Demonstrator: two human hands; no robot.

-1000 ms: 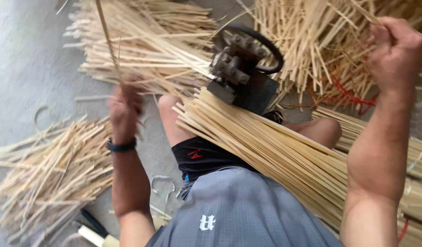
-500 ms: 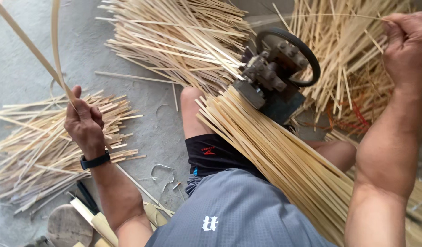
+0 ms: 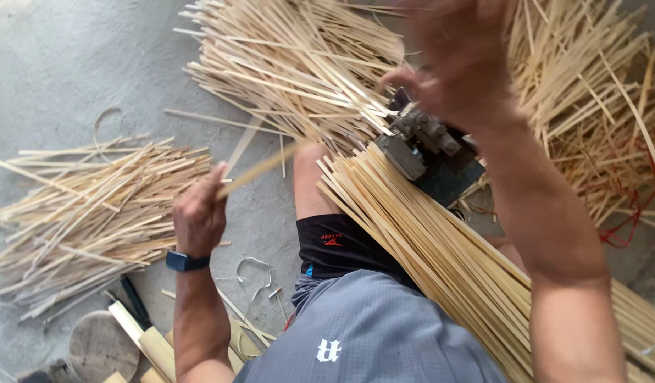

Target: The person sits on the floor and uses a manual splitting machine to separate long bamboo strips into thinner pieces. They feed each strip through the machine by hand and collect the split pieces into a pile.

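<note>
Since half a second ago the left hand (image 3: pixel 198 213) has swung in from the pile on the floor toward the middle, and the long strip that stood up past it now lies low and points at the machine; the right hand (image 3: pixel 458 67) has dropped from the far corner to sit over that machine, blurred with motion.

Left fingers are clenched around one bamboo strip (image 3: pixel 260 170), gripped near its end, with the free tip aimed toward the small metal splitting machine (image 3: pixel 430 152). Whether the right fingers are closed on anything I cannot tell; they hover smeared just above the machine's top.

A thick bundle of slats (image 3: pixel 441 248) rests across the lap, one end butted against the machine. To the left on the concrete floor (image 3: pixel 51 64) lies a loose heap of strips (image 3: pixel 86 213), well apart from the bigger heap beyond the machine (image 3: pixel 292 64).

To do this step well, I judge the strip should be kept level and in line with the machine's mouth, held far enough back that fingers stay away from the metal, and fed straight so it does not bow or snag on the bundle beside it
</note>
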